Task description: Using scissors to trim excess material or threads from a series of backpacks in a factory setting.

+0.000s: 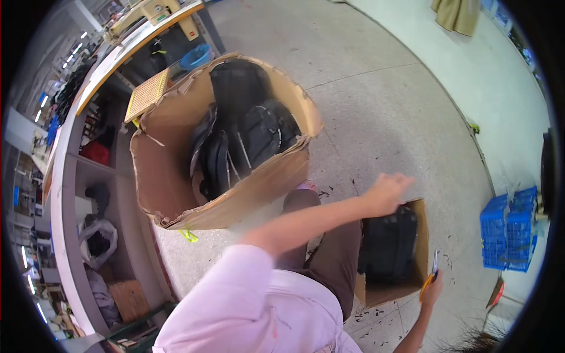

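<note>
Nearest to the camera is the person's own body in a pale pink shirt [259, 306] and brown trousers [332, 259]. The right hand [432, 289] is low at the right side, and its fingers are closed around a pair of scissors [431, 273] with orange handles; the thin metal blades point up.

Just beside this hand, on the concrete floor [376, 94], stands a small cardboard box [421, 259], open at the top. A black backpack [388, 241] lies in it and fills almost the whole box. The fabric is dark and matte, with seams and a zipper line faintly visible; finer details I cannot tell.

The left arm crosses the body toward the right, and the left hand [385, 191] hovers above the far edge of the small box, close over the backpack. The fingers are loosely curled and hold nothing; whether they touch the bag I cannot tell.

Farther away, on the left, is a large round cardboard bin [176, 176] with torn edges, and several more black backpacks [247, 126] are stacked in it. Behind it runs a grey shelving unit [70, 176]. At the right edge of the floor stand blue plastic crates [509, 229].
</note>
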Motion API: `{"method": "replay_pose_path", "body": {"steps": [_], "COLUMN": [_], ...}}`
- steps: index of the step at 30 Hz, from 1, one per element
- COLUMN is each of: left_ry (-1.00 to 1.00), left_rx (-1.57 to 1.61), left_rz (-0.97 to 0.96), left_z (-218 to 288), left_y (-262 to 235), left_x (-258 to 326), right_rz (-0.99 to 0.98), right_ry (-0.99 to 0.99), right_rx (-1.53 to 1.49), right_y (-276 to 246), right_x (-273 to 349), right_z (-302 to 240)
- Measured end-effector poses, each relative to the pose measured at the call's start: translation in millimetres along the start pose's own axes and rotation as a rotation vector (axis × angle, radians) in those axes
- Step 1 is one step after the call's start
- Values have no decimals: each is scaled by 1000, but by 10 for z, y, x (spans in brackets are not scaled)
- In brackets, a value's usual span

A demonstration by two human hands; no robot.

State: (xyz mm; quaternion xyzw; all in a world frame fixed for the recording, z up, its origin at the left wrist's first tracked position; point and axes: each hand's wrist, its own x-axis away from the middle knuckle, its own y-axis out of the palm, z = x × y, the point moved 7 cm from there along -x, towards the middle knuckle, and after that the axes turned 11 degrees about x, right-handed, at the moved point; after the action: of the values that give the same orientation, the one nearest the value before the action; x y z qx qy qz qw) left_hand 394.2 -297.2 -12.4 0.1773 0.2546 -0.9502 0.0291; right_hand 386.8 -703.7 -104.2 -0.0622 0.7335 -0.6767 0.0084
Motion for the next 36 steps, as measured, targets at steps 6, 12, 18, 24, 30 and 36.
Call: {"method": "replay_pose_path", "body": {"steps": [6,12,18,24,30,36], "left_ry": [-404,-1250,-1481,-1335,-1163,-665], "left_rx": [-158,-689,-920,-782,-257,782], "left_rz": [833,662,449,393,595,940], "left_z": [-869,-2285,-2927,-3510,-3441,-1389], "left_y": [-2660,-3795,-3991,-4076,-4088,-4197], "left_x": [1507,3291,3560,3631,3513,2230], "right_rz": [192,-190,-242,-213,-199,-99], "right_ry": [-14,340,340,376,337,-35], "right_rx": [-329,-637,-598,-461,-558,-822], "right_y": [526,1390,1115,648,413,-310], "right_x": [958,1351,1451,1564,1318,390], "right_z": [-592,-188,-65,-239,-956,-2646]}}
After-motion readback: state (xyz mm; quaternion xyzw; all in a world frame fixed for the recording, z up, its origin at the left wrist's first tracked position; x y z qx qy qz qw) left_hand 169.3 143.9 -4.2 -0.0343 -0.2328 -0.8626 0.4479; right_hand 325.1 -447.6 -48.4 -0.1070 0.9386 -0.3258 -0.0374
